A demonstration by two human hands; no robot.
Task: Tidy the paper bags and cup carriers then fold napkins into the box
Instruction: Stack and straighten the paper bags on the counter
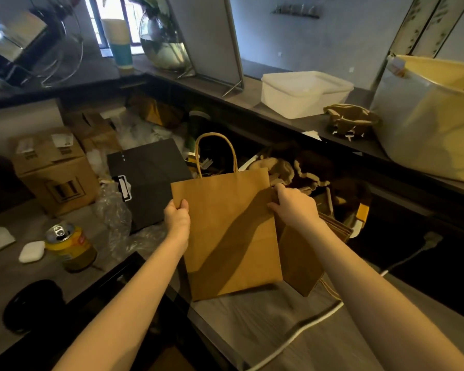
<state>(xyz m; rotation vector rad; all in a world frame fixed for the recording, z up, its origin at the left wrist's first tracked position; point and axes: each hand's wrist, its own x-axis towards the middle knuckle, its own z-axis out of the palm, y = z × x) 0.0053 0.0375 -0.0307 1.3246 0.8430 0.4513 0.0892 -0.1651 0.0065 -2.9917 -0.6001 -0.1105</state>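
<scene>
A flat brown paper bag with twisted handles (225, 231) is held upright above the grey wood-grain tabletop (265, 322); its left edge is pinched by the left hand (176, 216), thumb in front, fingers curled behind; its right edge is gripped by the right hand (292, 204), fingers bent round it; a second brown paper bag (300, 261) is seen just behind; a yellow drink can (70, 246) stands well apart to the left.

Left: yellow can (70, 246) and black box (150, 183) crowd the desk (265, 311).
Near: bare desk, crossed by white cable (292, 337).
</scene>
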